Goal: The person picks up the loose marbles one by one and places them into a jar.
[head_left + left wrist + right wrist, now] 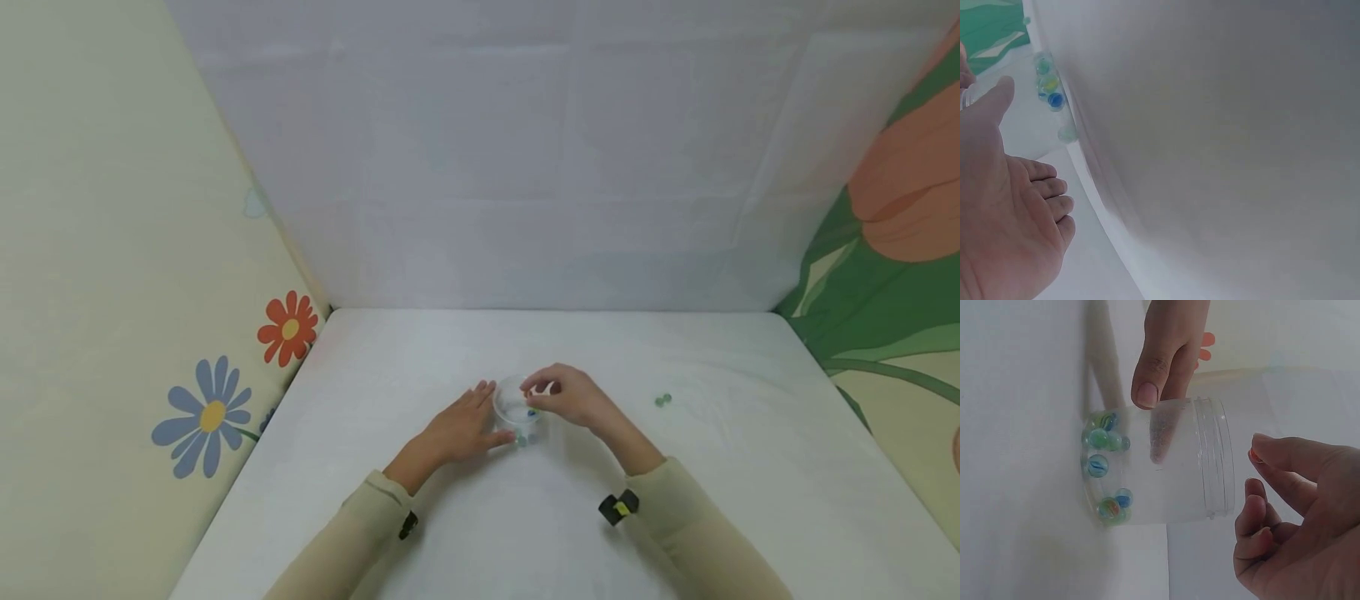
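A clear plastic jar (1179,478) stands upright on the white table, its mouth uncovered. Several glass marbles (1098,465), green and blue with one showing orange, lie at its bottom. My left hand (461,425) rests against the jar's left side, fingers extended and thumb reaching round the front. One of its fingers shows through the jar wall in the right wrist view. Just outside the mouth, my right hand (1310,512) pinches a marble with red in it (1255,456) between thumb and forefinger. That marble is mostly hidden by the fingertips.
Two green marbles (663,400) lie on the table right of my right hand. A white cloth covers the table (525,533), and a white sheet (480,167) hangs behind it. Flower-patterned fabric (90,250) stands at the left, with more on the right.
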`<move>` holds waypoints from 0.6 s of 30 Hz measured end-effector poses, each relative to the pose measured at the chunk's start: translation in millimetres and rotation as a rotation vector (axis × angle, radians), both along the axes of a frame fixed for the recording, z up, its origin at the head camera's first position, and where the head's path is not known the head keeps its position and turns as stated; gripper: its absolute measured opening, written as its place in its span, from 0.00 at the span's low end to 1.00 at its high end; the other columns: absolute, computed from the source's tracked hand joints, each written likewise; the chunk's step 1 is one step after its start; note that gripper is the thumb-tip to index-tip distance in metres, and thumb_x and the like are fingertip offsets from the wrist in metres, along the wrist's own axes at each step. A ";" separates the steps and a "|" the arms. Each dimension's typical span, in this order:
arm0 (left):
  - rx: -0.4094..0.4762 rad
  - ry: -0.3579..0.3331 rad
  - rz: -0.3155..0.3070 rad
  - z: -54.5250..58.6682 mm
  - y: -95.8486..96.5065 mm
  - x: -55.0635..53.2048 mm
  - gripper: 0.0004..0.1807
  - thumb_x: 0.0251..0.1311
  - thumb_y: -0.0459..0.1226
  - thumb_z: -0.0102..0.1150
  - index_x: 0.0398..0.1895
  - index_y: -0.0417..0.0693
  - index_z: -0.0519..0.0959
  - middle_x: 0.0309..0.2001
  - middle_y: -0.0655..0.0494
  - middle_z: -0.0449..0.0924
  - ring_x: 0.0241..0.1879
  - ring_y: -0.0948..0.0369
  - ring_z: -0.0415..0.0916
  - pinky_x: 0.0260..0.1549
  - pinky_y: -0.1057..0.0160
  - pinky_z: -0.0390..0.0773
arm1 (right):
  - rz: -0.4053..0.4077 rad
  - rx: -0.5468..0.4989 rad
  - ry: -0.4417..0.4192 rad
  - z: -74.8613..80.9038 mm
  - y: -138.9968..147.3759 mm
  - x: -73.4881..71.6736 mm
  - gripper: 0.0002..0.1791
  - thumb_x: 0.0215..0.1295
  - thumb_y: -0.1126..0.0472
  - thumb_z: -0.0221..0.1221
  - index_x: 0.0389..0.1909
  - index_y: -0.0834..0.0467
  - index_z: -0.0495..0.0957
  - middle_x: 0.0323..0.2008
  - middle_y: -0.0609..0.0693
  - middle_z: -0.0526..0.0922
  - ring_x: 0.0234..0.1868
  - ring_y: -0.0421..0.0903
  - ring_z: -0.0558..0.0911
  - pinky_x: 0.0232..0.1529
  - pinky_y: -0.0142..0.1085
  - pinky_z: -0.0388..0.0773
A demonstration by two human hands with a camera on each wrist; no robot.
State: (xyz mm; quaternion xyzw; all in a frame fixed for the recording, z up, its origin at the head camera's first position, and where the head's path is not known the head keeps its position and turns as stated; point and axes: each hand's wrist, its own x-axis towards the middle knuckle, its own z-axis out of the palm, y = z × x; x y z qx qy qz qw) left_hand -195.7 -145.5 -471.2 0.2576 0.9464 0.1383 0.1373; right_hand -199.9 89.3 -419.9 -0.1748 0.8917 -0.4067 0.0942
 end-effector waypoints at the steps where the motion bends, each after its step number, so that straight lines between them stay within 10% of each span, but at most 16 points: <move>1: 0.001 0.000 0.000 0.1 -0.1 0.1 0.53 0.69 0.66 0.48 0.81 0.37 0.47 0.81 0.44 0.45 0.81 0.50 0.41 0.79 0.52 0.47 | -0.001 -0.001 -0.001 0.0 -0.6 0.0 0.13 0.67 0.59 0.66 0.50 0.55 0.86 0.42 0.50 0.83 0.39 0.45 0.77 0.38 0.36 0.76; 18: -0.006 0.019 0.008 -2.8 0.7 -0.2 0.53 0.69 0.66 0.48 0.80 0.36 0.49 0.81 0.44 0.46 0.81 0.50 0.42 0.79 0.51 0.48 | -0.019 0.009 -0.028 4.2 3.9 4.0 0.13 0.66 0.58 0.67 0.50 0.53 0.86 0.42 0.50 0.82 0.40 0.46 0.78 0.37 0.36 0.77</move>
